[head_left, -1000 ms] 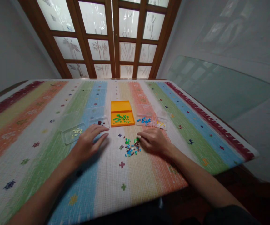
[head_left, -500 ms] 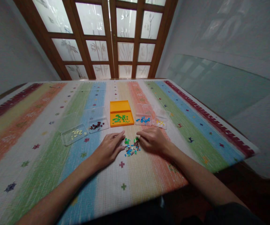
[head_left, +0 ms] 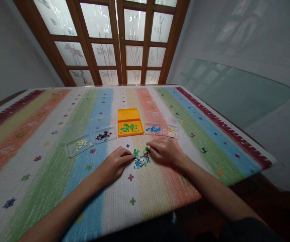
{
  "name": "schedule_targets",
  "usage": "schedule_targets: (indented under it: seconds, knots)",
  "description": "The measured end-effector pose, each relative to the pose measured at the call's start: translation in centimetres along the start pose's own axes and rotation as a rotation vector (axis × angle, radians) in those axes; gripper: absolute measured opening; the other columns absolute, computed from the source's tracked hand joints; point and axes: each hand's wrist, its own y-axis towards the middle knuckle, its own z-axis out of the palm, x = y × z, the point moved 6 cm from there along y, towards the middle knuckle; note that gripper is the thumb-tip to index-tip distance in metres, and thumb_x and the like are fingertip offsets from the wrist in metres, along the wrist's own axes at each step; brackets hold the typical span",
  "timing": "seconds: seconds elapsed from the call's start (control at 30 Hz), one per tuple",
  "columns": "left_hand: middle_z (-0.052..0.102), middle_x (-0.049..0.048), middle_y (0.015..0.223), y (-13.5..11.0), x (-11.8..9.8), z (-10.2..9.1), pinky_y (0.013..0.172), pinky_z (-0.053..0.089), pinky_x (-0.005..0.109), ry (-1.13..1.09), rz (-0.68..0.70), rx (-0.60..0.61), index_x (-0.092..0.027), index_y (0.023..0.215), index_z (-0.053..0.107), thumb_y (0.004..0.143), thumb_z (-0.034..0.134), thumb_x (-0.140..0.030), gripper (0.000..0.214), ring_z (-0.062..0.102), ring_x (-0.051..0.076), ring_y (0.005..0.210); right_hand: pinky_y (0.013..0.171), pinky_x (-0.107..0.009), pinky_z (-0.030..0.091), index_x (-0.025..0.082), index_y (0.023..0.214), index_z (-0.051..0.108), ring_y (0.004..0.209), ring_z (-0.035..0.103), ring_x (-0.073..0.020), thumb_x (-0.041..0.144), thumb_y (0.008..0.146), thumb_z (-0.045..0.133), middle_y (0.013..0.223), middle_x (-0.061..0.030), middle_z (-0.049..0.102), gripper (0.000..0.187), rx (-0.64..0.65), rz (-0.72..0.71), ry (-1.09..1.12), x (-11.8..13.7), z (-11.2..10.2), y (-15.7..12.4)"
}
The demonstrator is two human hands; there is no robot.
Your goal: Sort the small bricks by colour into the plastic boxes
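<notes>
A loose pile of tiny building bricks point(head_left: 142, 162), green, blue, brown and white, lies on the striped cloth between my hands. At its left edge is my left hand point(head_left: 118, 162), its fingers drawn together and the tips touching the bricks; whatever they may pinch is too small to make out. My right hand point(head_left: 163, 150) rests on the right side of the pile with fingers curled and closed. Green and brown bricks lie right by its fingertips, and I cannot see what is in its grip.
Beyond the pile stands an open orange case point(head_left: 130, 115) with green bricks. Right of it are clear boxes of blue bricks point(head_left: 154, 129) and yellow bricks point(head_left: 171, 132). Leftward stand clear boxes of dark brown bricks point(head_left: 104, 135) and cream bricks point(head_left: 82, 144). The tablecloth point(head_left: 119, 208) drops at the near edge.
My left hand's fingers, spread apart before, have closed together at the pile's left edge, the upper ones coming down towards me. My right hand has hardly moved.
</notes>
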Motion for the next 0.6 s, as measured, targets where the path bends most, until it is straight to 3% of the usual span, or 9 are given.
schedule_targets:
  seconds: [0.23,0.47,0.6]
  knots:
    - [0.066,0.0104,0.097,0.13,-0.25,-0.18,0.078,0.056,0.035,0.025,-0.003,0.016,-0.017,0.107,0.070,0.101,0.044,-0.017,0.027,0.061,0.020,0.089,0.056,-0.032,0.030,0.019,0.077,0.065,0.053,0.049,-0.0133,0.017,0.089,0.046,0.062,-0.0013,0.064,0.022,0.028,0.005,-0.003,-0.16,0.19,-0.05]
    - [0.064,0.0107,0.101,-0.17,0.02,0.07,0.079,0.055,0.035,0.056,-0.007,0.068,-0.020,0.121,0.066,0.102,0.042,-0.016,0.032,0.060,0.020,0.091,0.055,-0.032,0.028,0.019,0.076,0.065,0.051,0.047,-0.0132,0.016,0.088,0.045,0.060,-0.0012,0.063,0.023,0.010,-0.003,0.000,-0.06,0.08,0.02]
    - [0.062,0.0104,0.096,-0.12,0.10,0.51,0.075,0.054,0.035,0.103,-0.025,0.071,-0.018,0.112,0.069,0.102,0.040,-0.017,0.031,0.058,0.020,0.086,0.055,-0.033,0.028,0.019,0.077,0.064,0.052,0.048,-0.0136,0.016,0.088,0.045,0.060,-0.0015,0.062,0.022,0.018,-0.006,-0.001,-0.03,0.19,-0.02]
